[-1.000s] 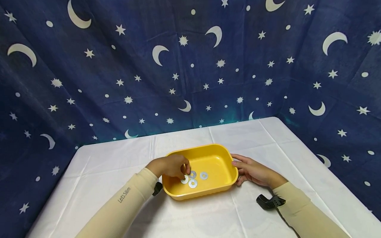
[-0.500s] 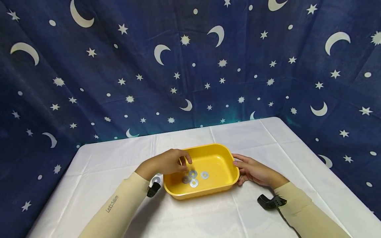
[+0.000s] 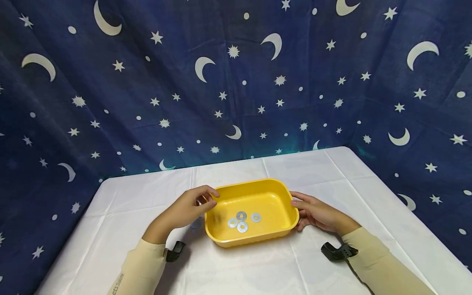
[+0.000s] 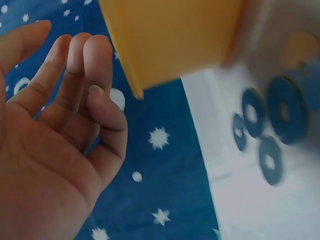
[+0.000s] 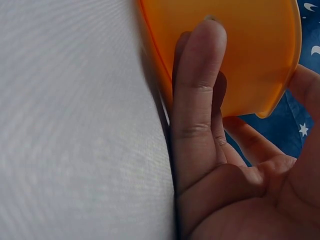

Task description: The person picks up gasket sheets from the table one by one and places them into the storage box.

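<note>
A yellow plastic tub (image 3: 274, 235) sits on the white-covered table, with several flat metal washers (image 3: 242, 227) on its floor toward the left half. My left hand (image 3: 188, 209) hovers at the tub's left end, its fingers loosely bent and nothing between them; in the left wrist view its palm (image 4: 55, 145) is bare. Beneath that hand, more washers (image 4: 285, 110) lie on the cloth, mostly hidden in the head view. At the opposite end my right hand (image 3: 318, 213) holds the tub, thumb at the rim and the other fingers (image 5: 195, 110) along the outer wall.
The white cloth (image 3: 332, 176) spreads around the tub on every side. A dark blue curtain (image 3: 147, 82) with moons and stars hangs behind the table and along its sides. Black bands (image 3: 339, 250) circle both wrists over beige sleeves.
My left hand has come up from the washers inside the tub and moved left, past the tub's left rim. The right hand has kept its place at the tub's right end.
</note>
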The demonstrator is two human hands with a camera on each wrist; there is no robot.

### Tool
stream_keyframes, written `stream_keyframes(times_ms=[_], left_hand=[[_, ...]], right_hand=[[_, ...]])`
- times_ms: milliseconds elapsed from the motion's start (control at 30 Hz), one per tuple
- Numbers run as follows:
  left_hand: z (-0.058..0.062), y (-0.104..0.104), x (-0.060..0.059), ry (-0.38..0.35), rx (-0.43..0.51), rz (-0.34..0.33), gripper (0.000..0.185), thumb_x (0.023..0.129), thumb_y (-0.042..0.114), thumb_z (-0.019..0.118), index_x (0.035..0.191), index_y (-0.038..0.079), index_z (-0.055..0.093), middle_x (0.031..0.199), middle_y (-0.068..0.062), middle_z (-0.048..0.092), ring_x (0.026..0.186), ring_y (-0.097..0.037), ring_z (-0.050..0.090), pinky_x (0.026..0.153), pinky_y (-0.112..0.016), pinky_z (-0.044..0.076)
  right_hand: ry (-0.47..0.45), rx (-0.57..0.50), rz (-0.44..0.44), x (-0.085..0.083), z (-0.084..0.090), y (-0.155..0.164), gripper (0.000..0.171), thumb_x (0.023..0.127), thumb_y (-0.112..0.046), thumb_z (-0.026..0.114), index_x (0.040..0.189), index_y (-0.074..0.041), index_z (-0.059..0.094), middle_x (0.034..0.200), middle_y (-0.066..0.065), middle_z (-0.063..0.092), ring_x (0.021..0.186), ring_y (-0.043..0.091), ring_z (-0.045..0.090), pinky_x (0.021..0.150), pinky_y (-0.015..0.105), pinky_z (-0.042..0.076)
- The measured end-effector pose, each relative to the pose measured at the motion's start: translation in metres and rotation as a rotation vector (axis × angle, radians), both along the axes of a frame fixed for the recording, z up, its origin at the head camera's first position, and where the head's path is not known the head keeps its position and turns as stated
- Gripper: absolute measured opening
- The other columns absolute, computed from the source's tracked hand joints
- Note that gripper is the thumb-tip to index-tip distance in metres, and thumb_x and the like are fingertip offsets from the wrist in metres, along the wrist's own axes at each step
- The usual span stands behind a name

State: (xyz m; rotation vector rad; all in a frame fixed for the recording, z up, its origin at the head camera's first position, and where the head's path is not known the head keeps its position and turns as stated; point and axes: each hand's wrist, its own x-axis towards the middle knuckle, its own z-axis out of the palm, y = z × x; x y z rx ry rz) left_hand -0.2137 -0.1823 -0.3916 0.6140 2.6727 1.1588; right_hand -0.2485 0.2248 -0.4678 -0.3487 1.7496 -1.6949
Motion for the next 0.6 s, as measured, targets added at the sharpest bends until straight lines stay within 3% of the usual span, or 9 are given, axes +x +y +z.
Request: stream_keyframes(times_ms=[167, 367, 600], left_hand=[[-0.010, -0.018, 0.003, -0.037, 0.037, 0.086, 0.023, 0.099, 0.022, 0.064, 0.120, 0.013, 0.065, 0.099, -0.008, 0.066, 0.084, -0.025, 0.062, 0.072, -0.030, 0.054], [-0.021, -0.038, 0.001, -0.062, 0.015, 0.112, 0.023, 0.099, 0.024, 0.063, 0.118, 0.012, 0.066, 0.104, -0.014, 0.067, 0.086, -0.025, 0.062, 0.073, -0.035, 0.053], [-0.032, -0.055, -0.004, -0.107, -0.037, 0.163, 0.023, 0.099, 0.020, 0.061, 0.119, 0.010, 0.067, 0.095, -0.012, 0.066, 0.079, -0.023, 0.062, 0.072, -0.031, 0.048]], right_hand=[[0.003, 0.006, -0.002, 0.000, 0.000, 0.000, 0.072, 0.106, -0.037, 0.046, 0.160, -0.005, 0.009, 0.118, 0.014, 0.069, 0.085, 0.023, 0.071, 0.074, 0.033, 0.061], [0.003, 0.009, 0.005, 0.001, -0.001, -0.001, 0.071, 0.107, -0.036, 0.044, 0.160, -0.005, 0.008, 0.116, 0.014, 0.069, 0.083, 0.022, 0.071, 0.074, 0.032, 0.061], [0.017, 0.011, 0.009, 0.001, 0.001, -0.001, 0.070, 0.108, -0.036, 0.043, 0.160, -0.004, 0.008, 0.117, 0.015, 0.069, 0.084, 0.022, 0.071, 0.074, 0.033, 0.061]])
